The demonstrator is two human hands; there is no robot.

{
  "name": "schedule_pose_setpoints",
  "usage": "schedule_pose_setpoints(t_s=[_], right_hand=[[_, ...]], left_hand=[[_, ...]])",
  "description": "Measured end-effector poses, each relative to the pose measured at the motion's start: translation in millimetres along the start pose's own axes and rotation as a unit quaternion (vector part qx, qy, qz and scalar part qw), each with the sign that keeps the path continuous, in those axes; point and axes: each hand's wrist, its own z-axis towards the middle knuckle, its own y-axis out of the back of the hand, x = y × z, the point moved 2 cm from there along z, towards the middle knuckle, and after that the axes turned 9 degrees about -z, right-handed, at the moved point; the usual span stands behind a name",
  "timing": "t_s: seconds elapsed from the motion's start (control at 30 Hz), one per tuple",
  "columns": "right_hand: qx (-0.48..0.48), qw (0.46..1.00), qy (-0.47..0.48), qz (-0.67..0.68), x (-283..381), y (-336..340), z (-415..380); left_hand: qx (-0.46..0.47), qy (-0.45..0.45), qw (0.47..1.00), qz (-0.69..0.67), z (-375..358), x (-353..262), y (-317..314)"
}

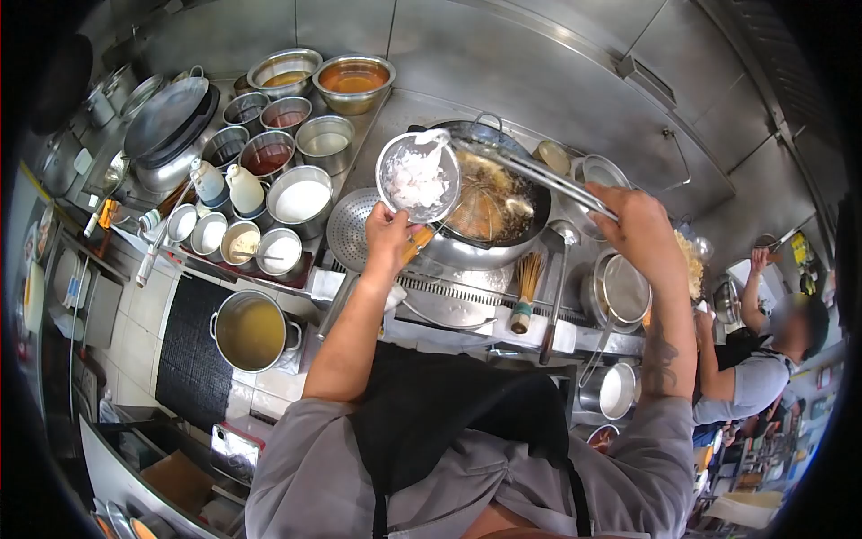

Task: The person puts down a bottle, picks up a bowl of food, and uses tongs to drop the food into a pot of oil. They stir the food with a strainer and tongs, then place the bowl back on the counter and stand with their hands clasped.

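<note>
My left hand [388, 238] grips the near rim of a metal bowl [382, 187], tilted beside the wok. White, batter-coated pieces [418, 180] lie inside it. In my right hand [631, 217] is a pair of long metal tongs [561, 182], reaching left across the wok. Their tips are at the bowl's upper rim, by a white coated piece [433, 137]. Brown oil bubbles in the wok [467, 258] below. A wire skimmer [482, 216] sits in the oil, its wooden handle [418, 242] pointing towards my left hand.
A perforated ladle [353, 235] lies left of the wok. A bamboo brush [527, 286] and a ladle [564, 235] rest at its front right. Sauce tins [301, 199] stand at left, a pot [249, 331] below them. Another person [750, 364] works at far right.
</note>
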Motion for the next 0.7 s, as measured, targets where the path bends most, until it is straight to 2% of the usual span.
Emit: schedule_pose_setpoints(t_s=[0.23,0.37,0.47,0.53,0.7], right_hand=[[-0.061,0.996,-0.058,-0.015,-44.0,-1.6,-0.3],[-0.046,0.995,-0.081,-0.023,-74.2,-22.4,4.1],[-0.06,0.996,-0.061,-0.017,-96.5,-45.0,5.8],[-0.04,0.994,-0.097,0.013,-102.3,-51.5,8.3],[-0.054,0.992,-0.115,-0.011,-113.2,-42.2,15.0]], left_hand=[[-0.042,0.041,0.998,0.022,11.8,16.1,16.1],[-0.028,0.044,0.999,-0.004,12.3,16.7,17.9],[-0.018,0.043,0.999,0.006,13.4,16.4,18.9],[-0.013,0.051,0.999,-0.007,15.8,15.3,10.8],[0.001,0.073,0.997,-0.022,28.6,19.1,-3.3]])
